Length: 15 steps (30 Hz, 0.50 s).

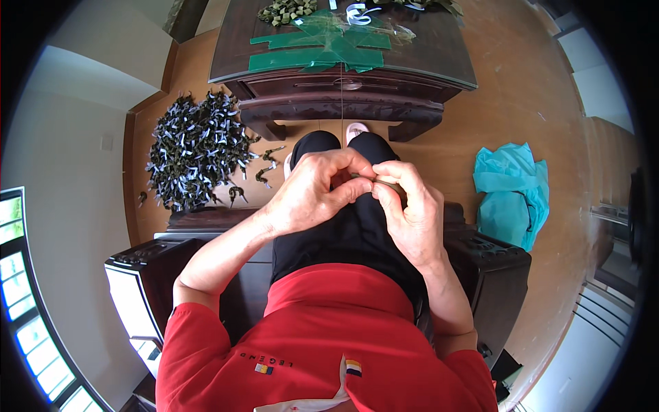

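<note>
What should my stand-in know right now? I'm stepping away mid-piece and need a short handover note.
Left hand and right hand meet over the lap, fingertips pinching one small olive-green folded piece; most of it is hidden.
A thin thread runs from the hands up to the dark wooden table.
Done: a large pile of finished pieces on the floor at left.
Left: green strips and a small heap on the table.

Seated in a dark chair [494, 268], the person brings the left hand [312, 192] and right hand [408, 209] together over the lap, fingertips pinching a small olive piece [384, 182]. A thin string [341, 103] runs toward the green-covered table [453, 62]; a pile of folded pieces [195, 147] lies left, a teal bag [511, 196] right.
</note>
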Tool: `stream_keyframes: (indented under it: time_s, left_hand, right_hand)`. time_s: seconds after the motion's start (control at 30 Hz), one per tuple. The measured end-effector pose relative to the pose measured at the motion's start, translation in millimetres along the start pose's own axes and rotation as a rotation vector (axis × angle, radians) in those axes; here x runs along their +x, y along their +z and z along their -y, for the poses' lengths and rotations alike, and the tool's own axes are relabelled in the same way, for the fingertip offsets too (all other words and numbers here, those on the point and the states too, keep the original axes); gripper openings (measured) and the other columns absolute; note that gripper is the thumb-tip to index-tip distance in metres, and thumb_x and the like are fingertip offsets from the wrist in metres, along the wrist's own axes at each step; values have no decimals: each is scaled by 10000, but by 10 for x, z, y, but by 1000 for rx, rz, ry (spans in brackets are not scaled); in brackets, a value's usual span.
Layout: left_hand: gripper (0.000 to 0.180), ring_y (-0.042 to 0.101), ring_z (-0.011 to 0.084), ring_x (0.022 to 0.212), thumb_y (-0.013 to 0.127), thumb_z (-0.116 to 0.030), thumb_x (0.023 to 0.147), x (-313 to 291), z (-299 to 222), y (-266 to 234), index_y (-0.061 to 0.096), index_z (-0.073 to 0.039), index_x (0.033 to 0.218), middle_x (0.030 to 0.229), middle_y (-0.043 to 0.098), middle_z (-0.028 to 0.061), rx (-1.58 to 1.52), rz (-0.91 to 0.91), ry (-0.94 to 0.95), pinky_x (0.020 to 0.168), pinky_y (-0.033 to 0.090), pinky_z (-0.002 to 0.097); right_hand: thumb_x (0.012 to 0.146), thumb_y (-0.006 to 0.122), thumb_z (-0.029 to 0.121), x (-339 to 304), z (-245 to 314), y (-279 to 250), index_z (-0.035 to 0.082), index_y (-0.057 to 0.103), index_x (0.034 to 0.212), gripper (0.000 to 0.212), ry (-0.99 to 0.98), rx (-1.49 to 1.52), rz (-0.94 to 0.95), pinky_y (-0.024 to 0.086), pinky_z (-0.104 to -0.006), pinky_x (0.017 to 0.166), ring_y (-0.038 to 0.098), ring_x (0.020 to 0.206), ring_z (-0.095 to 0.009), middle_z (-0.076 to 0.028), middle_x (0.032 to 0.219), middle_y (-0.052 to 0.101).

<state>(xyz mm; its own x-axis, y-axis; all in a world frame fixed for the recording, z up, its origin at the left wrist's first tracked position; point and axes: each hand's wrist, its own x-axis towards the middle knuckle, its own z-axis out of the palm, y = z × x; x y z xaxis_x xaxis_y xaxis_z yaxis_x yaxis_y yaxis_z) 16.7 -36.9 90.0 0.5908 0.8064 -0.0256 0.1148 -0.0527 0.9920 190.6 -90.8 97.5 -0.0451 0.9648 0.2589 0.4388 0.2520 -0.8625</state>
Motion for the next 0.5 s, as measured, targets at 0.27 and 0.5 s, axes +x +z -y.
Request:
stream_keyframes:
  time_s: [0.27,0.5]
  left_hand:
    - [44,477,49,569,610,-59,881,-215,32,32,614,-22,904,698,577,1,-227,-128,-169,496,365,185]
    - [48,429,43,556,582,-20,887,-557,-27,30,600,-32,930,715,561,-18,63,-63,-35,493,341,177]
  right_hand:
    - [823,633,-23,-238,21,147,16,592,1041,225,121,93,-126,466,-228,621,616,691,-144,-81,862,662]
    - [850,628,23,-527,-7,166,2,595,1008,163,326,272,287,472,-225,644,619,694,-145,-76,832,664]
